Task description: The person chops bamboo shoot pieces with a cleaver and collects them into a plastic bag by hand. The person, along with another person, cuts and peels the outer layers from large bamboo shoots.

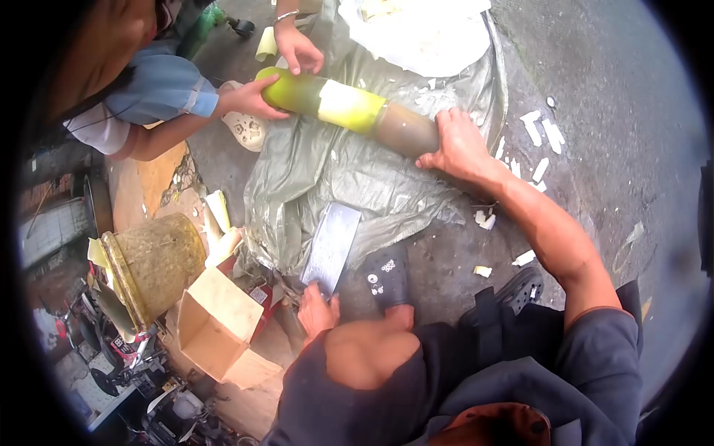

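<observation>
A thick bamboo stem (pixel 355 110), green at one end, pale yellow in the middle and brown at the other, is held out above a grey plastic sheet (pixel 297 193). My right hand (pixel 462 147) is closed round its brown end, thumb underneath. Another person's hand (pixel 256 98) grips the green end, and that person's other hand (pixel 299 50) rests close to its top. Low by my knee, my left hand (pixel 318 312) is closed on the near end of a cleaver (pixel 332 241) with a broad, flat metal blade. Its handle is mostly hidden in my fingers.
White chips (pixel 550 134) are scattered on the concrete to the right. A pale sheet (pixel 424 33) lies at the far side. To the left are a dirty yellow bucket (pixel 160 256), an open cardboard box (pixel 216 323) and machine parts (pixel 178 409). My shoe (pixel 388 279) borders the plastic.
</observation>
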### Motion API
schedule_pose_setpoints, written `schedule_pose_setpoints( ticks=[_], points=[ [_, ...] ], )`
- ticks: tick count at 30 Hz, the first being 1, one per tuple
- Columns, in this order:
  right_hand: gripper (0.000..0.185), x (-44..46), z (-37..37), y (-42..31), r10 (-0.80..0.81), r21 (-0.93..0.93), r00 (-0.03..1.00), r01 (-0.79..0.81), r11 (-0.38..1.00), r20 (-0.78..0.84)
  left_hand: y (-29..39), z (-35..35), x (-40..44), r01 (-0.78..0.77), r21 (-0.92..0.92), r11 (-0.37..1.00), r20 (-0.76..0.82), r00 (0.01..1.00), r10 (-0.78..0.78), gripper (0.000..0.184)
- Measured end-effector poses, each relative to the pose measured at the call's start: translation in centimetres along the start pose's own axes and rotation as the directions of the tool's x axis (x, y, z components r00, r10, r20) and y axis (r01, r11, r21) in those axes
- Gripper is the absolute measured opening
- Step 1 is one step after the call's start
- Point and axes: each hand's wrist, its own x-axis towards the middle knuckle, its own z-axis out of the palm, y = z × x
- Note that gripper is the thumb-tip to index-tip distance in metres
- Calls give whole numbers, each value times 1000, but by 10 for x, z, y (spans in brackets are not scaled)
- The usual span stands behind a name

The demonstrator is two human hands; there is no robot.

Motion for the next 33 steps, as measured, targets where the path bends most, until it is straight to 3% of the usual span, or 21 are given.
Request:
schedule_pose_setpoints(
  ticks=[2,5,6,8,10,14,16,19,22,25,27,28,31,33],
  points=[
    [75,-16,10,-15,-15,-62,998,12,998,-54,35,-41,2,-33,32,999,59,998,31,62],
    [77,-36,22,-26,-31,-78,989,20,997,-145,38,-60,29,-220,37,975,-27,975,221,49],
    [77,-40,25,-25,-37,-59,985,27,998,-170,48,-67,43,-315,-48,948,-96,946,309,37],
    [78,-44,24,-18,-76,-10,983,75,997,-167,77,-71,80,-515,-176,839,-236,850,472,35],
    [77,-48,14,-1,-148,45,982,154,987,-119,111,-76,108,-639,-155,753,-221,766,604,37],
    [79,-63,18,-4,-12,99,985,29,995,-171,162,-83,134,-764,-135,631,-191,645,740,39],
    [79,-68,24,-9,-80,71,975,96,993,-205,176,-83,142,-810,-120,574,-175,587,791,42],
    [80,-76,32,-4,-178,47,956,193,980,-234,200,-94,149,-901,87,425,-263,390,882,48],
    [84,-74,22,-1,-165,157,980,181,971,-110,206,-103,162,-897,186,402,-218,361,907,53],
    [93,-64,-8,15,-99,268,974,42,962,202,203,-110,175,-888,209,409,-157,382,911,56],
    [99,-60,-17,40,-15,274,883,-129,953,468,199,-103,178,-866,169,470,-173,443,879,57],
    [102,-61,-11,56,-90,376,900,-86,923,426,197,-101,179,-852,150,501,-184,474,861,58],
    [98,-57,-14,55,-64,423,912,-125,897,405,192,-99,171,-811,27,584,-184,570,801,61],
    [94,-58,-20,45,-17,373,930,-130,919,366,177,-79,165,-694,-259,672,-207,719,663,65]
  ],
)
